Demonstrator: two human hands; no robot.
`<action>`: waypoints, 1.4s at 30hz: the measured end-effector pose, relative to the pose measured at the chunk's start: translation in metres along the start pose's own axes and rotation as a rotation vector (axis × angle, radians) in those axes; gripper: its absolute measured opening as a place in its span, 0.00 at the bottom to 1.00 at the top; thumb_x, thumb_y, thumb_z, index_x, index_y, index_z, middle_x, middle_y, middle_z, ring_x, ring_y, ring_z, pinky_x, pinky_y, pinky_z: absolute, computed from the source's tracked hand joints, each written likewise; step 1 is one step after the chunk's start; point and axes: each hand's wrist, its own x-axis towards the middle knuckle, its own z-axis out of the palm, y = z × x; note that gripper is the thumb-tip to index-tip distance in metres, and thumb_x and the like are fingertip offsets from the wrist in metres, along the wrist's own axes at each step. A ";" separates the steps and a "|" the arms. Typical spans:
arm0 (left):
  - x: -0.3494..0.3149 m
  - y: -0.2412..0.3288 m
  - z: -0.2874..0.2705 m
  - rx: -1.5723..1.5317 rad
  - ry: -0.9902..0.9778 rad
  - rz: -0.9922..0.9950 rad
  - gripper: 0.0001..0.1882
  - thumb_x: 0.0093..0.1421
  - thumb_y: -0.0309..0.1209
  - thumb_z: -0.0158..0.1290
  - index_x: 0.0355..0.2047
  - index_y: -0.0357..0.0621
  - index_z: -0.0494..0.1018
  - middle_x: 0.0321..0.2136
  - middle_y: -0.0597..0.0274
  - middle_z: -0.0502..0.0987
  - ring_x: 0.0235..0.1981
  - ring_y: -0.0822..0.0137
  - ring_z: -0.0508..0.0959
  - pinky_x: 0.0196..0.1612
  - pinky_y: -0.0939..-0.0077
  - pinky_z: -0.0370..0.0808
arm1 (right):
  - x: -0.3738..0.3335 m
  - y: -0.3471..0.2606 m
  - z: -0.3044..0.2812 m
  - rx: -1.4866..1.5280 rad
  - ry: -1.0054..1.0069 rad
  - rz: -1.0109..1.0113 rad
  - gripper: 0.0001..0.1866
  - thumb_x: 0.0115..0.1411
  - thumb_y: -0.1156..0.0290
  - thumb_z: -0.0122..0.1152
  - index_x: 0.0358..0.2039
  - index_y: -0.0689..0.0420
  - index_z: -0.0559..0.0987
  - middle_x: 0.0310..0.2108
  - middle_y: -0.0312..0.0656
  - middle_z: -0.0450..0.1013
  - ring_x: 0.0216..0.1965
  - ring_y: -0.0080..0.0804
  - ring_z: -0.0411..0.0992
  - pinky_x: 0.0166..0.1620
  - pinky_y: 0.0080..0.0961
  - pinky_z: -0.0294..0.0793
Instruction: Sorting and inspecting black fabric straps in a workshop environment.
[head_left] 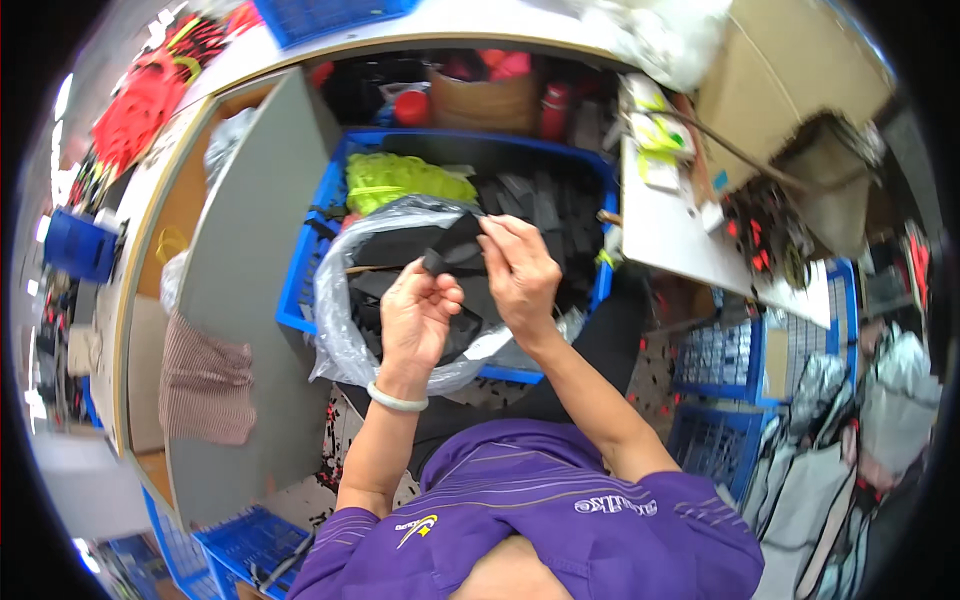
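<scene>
A short black fabric strip (458, 242) stretches between my two hands. My left hand (415, 308), a pale bangle on its wrist, is closed with one end of the strip at its thumb and fingertips. The other end is pinched in the fingertips of my right hand (522, 272). Both hands are over an open clear plastic bag (333, 290) with black pieces (385, 247) inside. The bag sits in a blue plastic crate (300, 275) in front of my lap. Behind the bag, the crate also holds a bright yellow-green bundle (400, 182) and dark strips (540, 200).
A grey panel (255, 270) with a striped cloth (208, 378) over it rises at the left. On the right, a white shelf (680, 230) carries small parts above stacked blue crates (715, 360). A red bottle (554, 110) stands beyond the crate. Scraps litter the floor.
</scene>
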 end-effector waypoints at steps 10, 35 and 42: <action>-0.007 -0.021 -0.013 0.305 0.030 0.133 0.11 0.61 0.24 0.43 0.42 0.35 0.70 0.20 0.58 0.73 0.18 0.67 0.74 0.19 0.78 0.72 | -0.026 0.018 -0.016 0.945 -0.228 0.963 0.09 0.52 0.76 0.63 0.32 0.63 0.74 0.32 0.39 0.73 0.33 0.22 0.72 0.36 0.20 0.77; -0.011 -0.011 -0.018 0.014 -0.307 0.118 0.10 0.62 0.33 0.48 0.26 0.41 0.64 0.37 0.42 0.76 0.43 0.51 0.76 0.50 0.60 0.69 | -0.052 -0.007 -0.017 1.131 -0.922 1.362 0.17 0.65 0.58 0.48 0.30 0.60 0.70 0.13 0.45 0.70 0.06 0.16 0.55 0.10 0.15 0.52; -0.013 -0.012 -0.012 0.090 -0.329 0.190 0.14 0.64 0.36 0.44 0.23 0.43 0.61 0.35 0.41 0.76 0.45 0.47 0.74 0.57 0.53 0.62 | -0.052 -0.015 -0.016 0.829 -0.964 0.902 0.13 0.62 0.63 0.50 0.26 0.60 0.70 0.16 0.49 0.73 0.08 0.30 0.64 0.13 0.27 0.62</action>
